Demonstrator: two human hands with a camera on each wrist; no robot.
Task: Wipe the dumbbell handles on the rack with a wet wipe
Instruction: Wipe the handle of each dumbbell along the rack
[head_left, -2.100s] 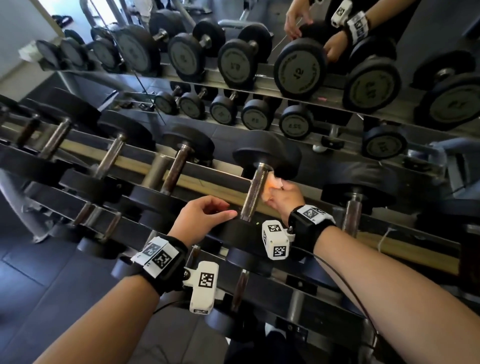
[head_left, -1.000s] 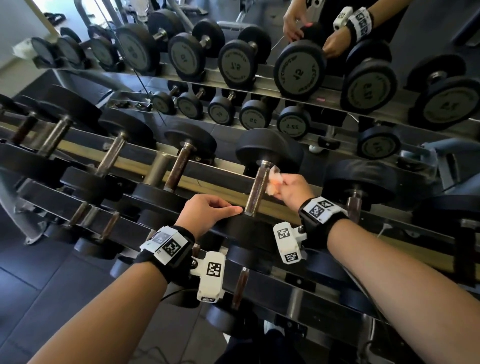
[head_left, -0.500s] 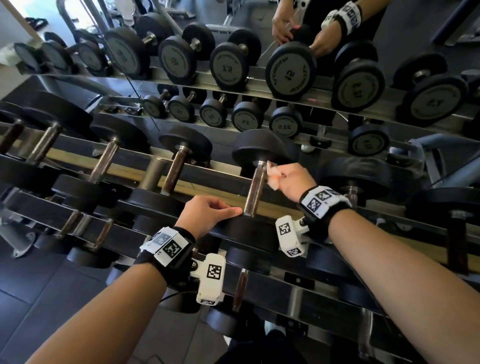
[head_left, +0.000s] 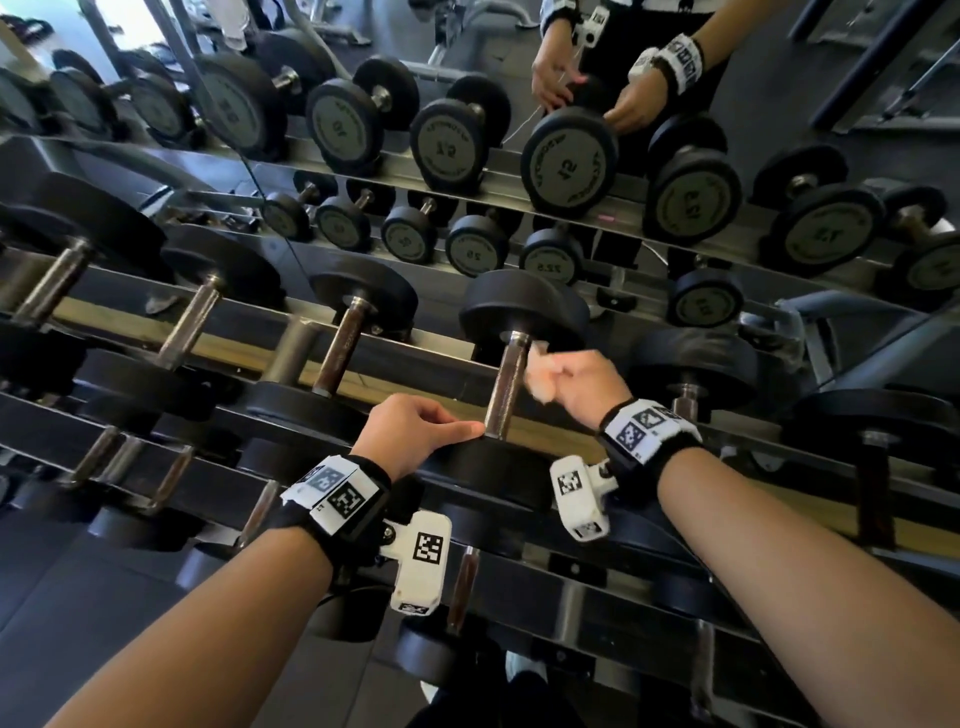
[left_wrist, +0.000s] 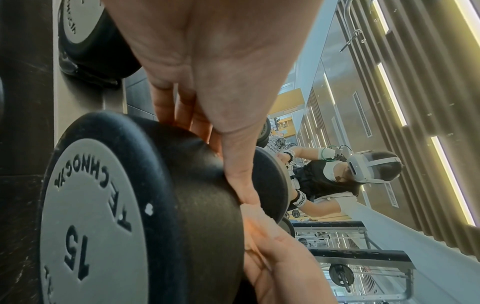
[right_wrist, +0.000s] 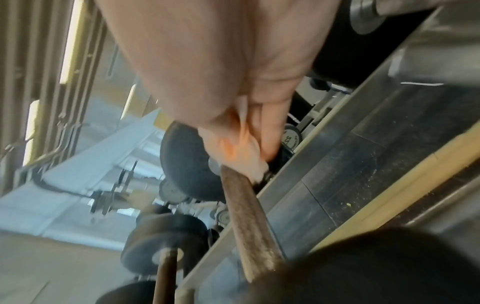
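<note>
A black dumbbell marked 15 (left_wrist: 85, 226) lies on the rack's top tier, its brown metal handle (head_left: 505, 387) pointing away from me. My left hand (head_left: 441, 423) holds the near head (head_left: 483, 467), fingers curled over its rim (left_wrist: 182, 115) and thumb stretched toward the base of the handle. My right hand (head_left: 558, 376) pinches a crumpled pale wet wipe (head_left: 539, 371) against the right side of the handle, close to the far head (head_left: 524, 312). In the right wrist view the wipe (right_wrist: 241, 156) sits bunched at the top of the handle (right_wrist: 249, 216).
More dumbbells line the same tier to the left (head_left: 337, 353) and right (head_left: 685, 400), with another row below (head_left: 462, 587). A mirror behind the rack reflects the rack and a person's hands (head_left: 623, 104). Dark floor lies at lower left.
My right hand has slid the wipe up the handle toward the far head. My left hand has stayed on the near head. The head camera has tilted slightly.
</note>
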